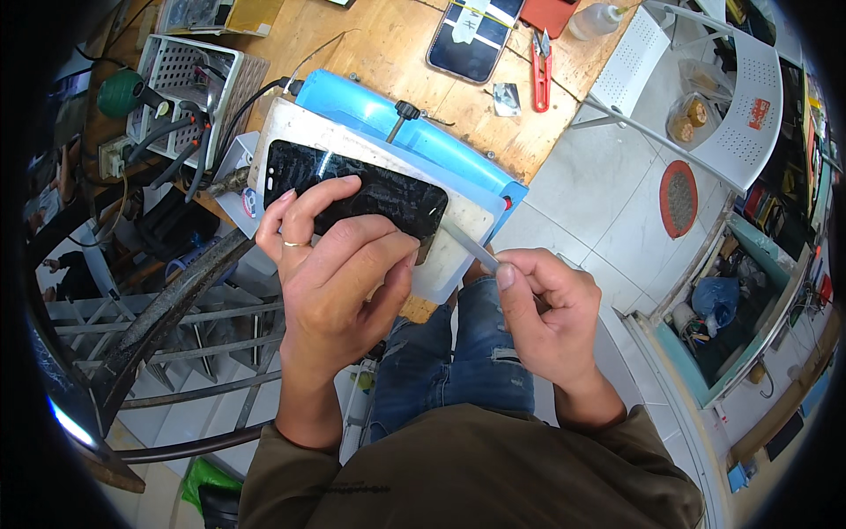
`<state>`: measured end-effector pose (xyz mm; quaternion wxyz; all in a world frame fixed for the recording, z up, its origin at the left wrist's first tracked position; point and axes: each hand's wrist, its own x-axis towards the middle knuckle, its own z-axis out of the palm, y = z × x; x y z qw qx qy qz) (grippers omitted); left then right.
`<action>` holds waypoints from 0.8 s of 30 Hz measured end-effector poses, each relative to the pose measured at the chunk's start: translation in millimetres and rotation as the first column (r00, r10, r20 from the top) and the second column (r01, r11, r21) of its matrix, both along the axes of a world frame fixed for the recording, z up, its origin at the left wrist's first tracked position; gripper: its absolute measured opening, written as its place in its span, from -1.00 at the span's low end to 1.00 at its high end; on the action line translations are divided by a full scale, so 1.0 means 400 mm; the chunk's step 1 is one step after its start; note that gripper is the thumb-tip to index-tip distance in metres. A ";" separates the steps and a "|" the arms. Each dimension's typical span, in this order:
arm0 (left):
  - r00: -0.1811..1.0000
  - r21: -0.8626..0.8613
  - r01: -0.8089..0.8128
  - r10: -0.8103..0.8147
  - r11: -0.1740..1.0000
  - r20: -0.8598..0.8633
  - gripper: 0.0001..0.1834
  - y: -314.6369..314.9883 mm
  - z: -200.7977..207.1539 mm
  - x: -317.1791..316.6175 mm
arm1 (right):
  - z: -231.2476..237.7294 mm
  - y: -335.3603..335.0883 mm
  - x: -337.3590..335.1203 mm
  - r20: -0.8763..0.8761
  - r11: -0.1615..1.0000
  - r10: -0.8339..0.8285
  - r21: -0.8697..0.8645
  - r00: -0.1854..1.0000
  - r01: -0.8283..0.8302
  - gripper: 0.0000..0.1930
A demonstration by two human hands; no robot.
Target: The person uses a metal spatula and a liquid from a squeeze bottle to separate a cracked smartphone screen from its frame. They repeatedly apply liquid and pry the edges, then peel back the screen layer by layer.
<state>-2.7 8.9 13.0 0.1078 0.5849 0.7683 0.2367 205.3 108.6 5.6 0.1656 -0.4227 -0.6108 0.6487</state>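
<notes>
A black phone [388, 189] with a smeared, glossy face lies on a pale flat plate [467, 212] on top of a blue machine [352, 101]. My left hand [339, 273], a ring on one finger, is curled over the phone's near edge, with fingertips pressing on its face. Between the thumb and fingers of my right hand [555, 313] is a thin, flat metal blade [469, 243]. Its far end meets the right end of the phone; whether the tip goes under the glass I cannot tell. A black knob [406, 110] stands behind the phone.
On the wooden table [370, 44] are another phone [474, 40], a red-handled cutter [541, 75] and a clear bottle [597, 19]. A white basket [185, 93] with cables stands at the left. White metal chairs [736, 115] and a red mat [678, 199] are on the right.
</notes>
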 end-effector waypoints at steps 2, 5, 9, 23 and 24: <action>1.000 -0.002 0.000 0.000 1.000 0.002 -0.77 0.000 0.001 0.000 | 0.000 0.001 0.000 -0.002 1.000 0.000 -0.002 1.000 0.000 -0.92; 1.000 -0.007 0.000 0.000 1.000 0.005 -0.77 -0.001 0.002 -0.001 | 0.000 0.002 0.001 0.002 1.000 0.004 -0.007 1.000 -0.004 -0.92; 1.000 -0.006 -0.001 0.001 1.000 0.006 -0.76 -0.001 0.001 -0.001 | -0.003 0.002 0.000 -0.001 1.000 0.000 0.009 1.000 0.000 -0.92; 1.000 -0.027 0.001 -0.001 1.000 0.022 -0.76 -0.010 0.013 0.003 | 0.009 0.003 0.002 0.028 1.000 0.005 0.014 1.000 -0.005 -0.92; 1.000 -0.027 0.002 -0.001 1.000 0.021 -0.77 -0.011 0.013 0.003 | 0.013 0.002 0.003 0.029 1.000 0.007 0.017 1.000 -0.008 -0.92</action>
